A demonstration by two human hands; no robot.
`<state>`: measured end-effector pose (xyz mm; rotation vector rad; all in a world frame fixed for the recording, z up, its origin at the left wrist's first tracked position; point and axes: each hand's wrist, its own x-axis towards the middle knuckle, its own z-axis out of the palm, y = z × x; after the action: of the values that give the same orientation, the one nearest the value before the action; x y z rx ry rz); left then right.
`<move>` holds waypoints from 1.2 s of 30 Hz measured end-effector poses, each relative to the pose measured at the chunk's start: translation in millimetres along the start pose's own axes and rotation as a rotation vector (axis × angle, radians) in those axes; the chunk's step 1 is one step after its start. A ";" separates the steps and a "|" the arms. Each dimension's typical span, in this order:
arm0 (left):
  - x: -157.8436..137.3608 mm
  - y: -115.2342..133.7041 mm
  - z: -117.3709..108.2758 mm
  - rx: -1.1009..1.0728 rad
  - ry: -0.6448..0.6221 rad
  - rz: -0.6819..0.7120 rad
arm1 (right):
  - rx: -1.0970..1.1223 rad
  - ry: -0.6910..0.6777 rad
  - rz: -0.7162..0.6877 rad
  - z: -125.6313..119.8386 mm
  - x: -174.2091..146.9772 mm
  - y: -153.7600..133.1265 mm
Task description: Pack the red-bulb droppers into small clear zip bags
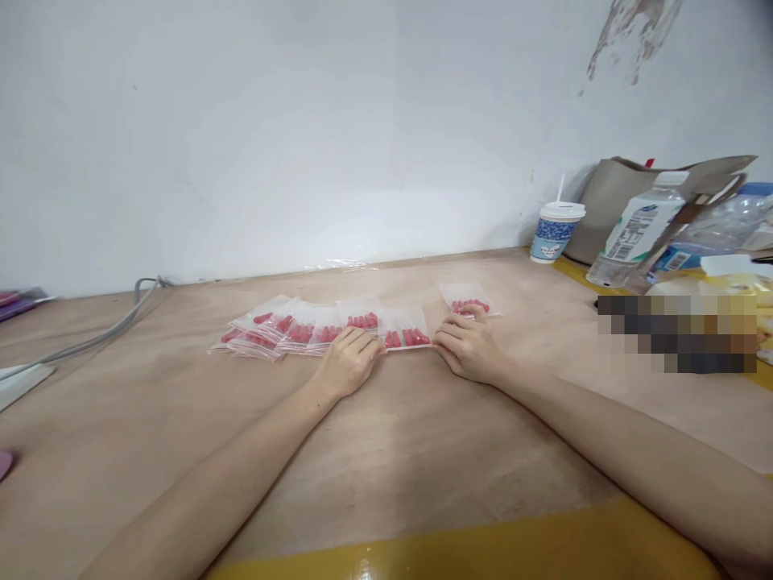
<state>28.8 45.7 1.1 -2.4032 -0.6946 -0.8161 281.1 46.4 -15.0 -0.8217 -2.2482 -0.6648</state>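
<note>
Between my two hands lies a small clear plastic bag (406, 318) with several red pieces along its near edge; their exact kind is too small to tell. My left hand (349, 360) is closed at the near left corner of this bag. At its near right corner my right hand (468, 346) is closed too, fingers bent. To the left, an overlapping row of similar bags (290, 326) with red pieces reaches under my left fingertips. Just beyond my right fingers lies a separate bag (468, 296) of red pieces, partly covered by them.
A blue-and-white cup (554, 234) with a straw, a clear bottle (640, 229) and a grey bag (595, 201) stand at the back right. A grey cable (114, 326) crosses the brown tabletop (362, 451) on the left. The wall (271, 145) bounds the back.
</note>
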 end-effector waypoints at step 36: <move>7.9 -2.6 10.1 0.019 -0.319 -0.228 | 0.087 -0.013 0.472 -13.8 -49.7 104.2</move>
<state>36.8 56.0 0.0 -2.4935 -1.1105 -0.5099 389.1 89.5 -17.0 -1.2555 -1.9702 -0.3364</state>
